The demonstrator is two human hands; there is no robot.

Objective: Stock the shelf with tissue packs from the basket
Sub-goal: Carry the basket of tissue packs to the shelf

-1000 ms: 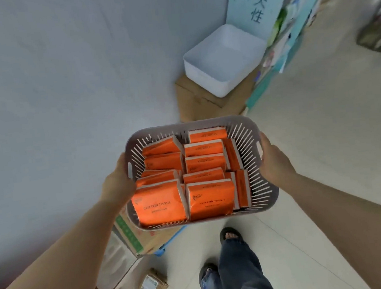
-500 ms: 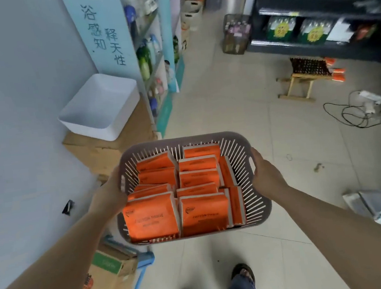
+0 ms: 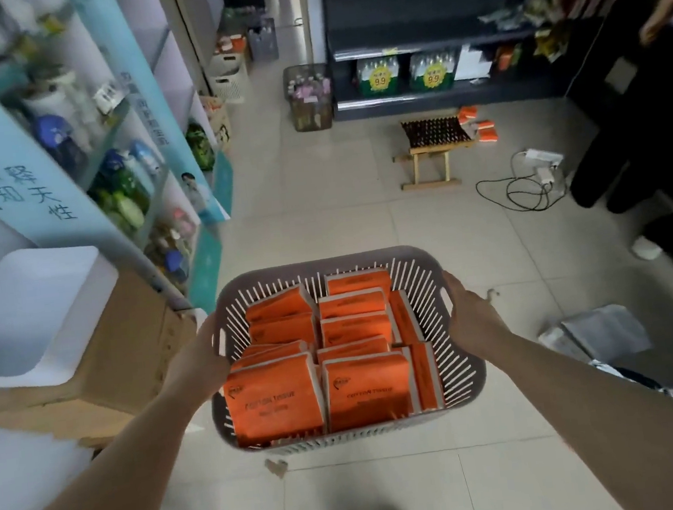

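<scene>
I carry a grey slatted plastic basket in front of me above the tiled floor. It is full of orange tissue packs, several of them standing in rows. My left hand grips the basket's left rim. On the opposite rim, by the handle slot, my right hand holds on. A dark shelf unit stands ahead across the floor, with green boxes on its lower shelf. A few more orange packs lie on the floor by a small wooden stool.
On my left a light-blue shelf holds bottles. A white tub rests on a cardboard box. A wire bin stands by the dark shelf. A cable and papers lie on the right floor.
The view has swung right and up, away from the blank wall toward the aisle and the dark shelf. Both hands have kept their hold on the basket.
</scene>
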